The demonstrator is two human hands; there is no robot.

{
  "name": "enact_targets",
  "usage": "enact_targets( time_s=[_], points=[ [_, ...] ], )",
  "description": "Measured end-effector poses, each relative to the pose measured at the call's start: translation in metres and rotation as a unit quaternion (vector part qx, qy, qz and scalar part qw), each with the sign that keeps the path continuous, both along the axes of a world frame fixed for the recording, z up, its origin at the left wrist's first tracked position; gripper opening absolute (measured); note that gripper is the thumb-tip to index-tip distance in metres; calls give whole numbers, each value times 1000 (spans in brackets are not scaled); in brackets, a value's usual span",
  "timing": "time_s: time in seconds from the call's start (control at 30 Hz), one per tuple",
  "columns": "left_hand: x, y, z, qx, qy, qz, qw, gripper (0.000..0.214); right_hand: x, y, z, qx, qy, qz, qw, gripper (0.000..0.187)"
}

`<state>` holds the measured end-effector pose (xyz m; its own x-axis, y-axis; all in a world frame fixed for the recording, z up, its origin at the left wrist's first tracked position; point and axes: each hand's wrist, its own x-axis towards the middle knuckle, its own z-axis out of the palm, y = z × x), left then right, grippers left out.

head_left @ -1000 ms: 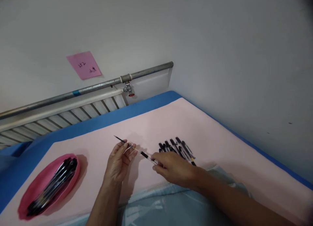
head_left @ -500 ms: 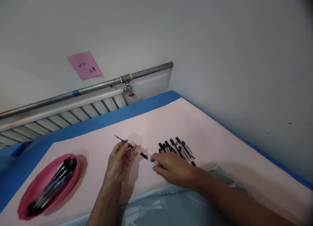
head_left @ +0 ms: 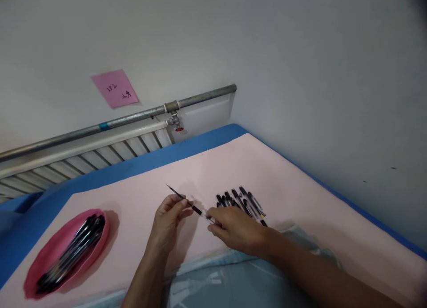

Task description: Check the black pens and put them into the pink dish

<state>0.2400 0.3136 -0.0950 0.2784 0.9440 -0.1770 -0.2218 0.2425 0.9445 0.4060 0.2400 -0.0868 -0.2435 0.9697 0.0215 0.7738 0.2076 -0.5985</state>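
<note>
A thin dark pen refill is pinched between the thumb and fingers of my left hand, its tip pointing up and to the left. My right hand is closed on a clear pen barrel with a black grip section. Refill and barrel lie in one slanting line, and the refill's rear end meets the grip end of the barrel; how deep it sits inside I cannot tell. Just beyond my right hand lie several pen parts, clear with black grips, partly covered by that hand.
At the left, a pink bowl holds several dark pens. Pale pink sheeting covers the blue table surface. Behind stand a radiator and a pipe. Light blue cloth lies at the near edge.
My left hand has moved right with the refill, towards the barrel. The gap between refill and barrel has closed, and the refill's yellowish end no longer shows. My right hand has hardly moved.
</note>
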Motion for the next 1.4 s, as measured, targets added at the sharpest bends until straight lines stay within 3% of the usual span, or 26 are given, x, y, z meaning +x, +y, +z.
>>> enact_targets(
  time_s=[0.13,0.3,0.37,0.43,0.53,0.6,0.77,0.9,0.97,1.03,1.13,1.23,1.3,1.4],
  points=[
    [4,-7,3,19,52,-88,995,23,0,2,1,16,53,-15,998,14],
    [7,-13,0,99,128,-88,983,24,9,6,3,36,89,-91,991,16],
    [10,-17,-6,156,201,-124,959,16,12,8,3,41,99,-118,987,17],
    [16,-22,-14,238,273,-163,918,12,15,8,3,44,102,-130,985,18],
    [26,-31,-24,347,351,-198,847,19,16,8,4,46,101,-139,984,19],
    [32,-34,-28,379,381,-205,818,23,16,8,5,47,104,-140,984,19],
    [38,-35,-29,409,427,-210,779,22,17,9,4,47,97,-136,985,19],
    [36,-33,-30,393,456,-210,770,17,16,9,2,36,88,-130,987,21],
    [33,-32,-31,371,473,-202,773,14,15,8,2,36,84,-125,988,19],
    [30,-30,-30,344,465,-178,796,12,14,8,3,36,79,-119,989,18],
    [22,-22,-24,252,368,-129,886,7,13,7,4,35,80,-107,990,16],
    [11,-12,-12,79,192,-86,974,11,11,6,5,34,77,-83,993,16],
    [5,-6,-4,-22,74,-59,995,22,8,5,4,30,69,-59,995,15],
    [-1,1,0,-109,-27,-24,993,21,2,2,3,26,63,-18,998,15]
  ],
)
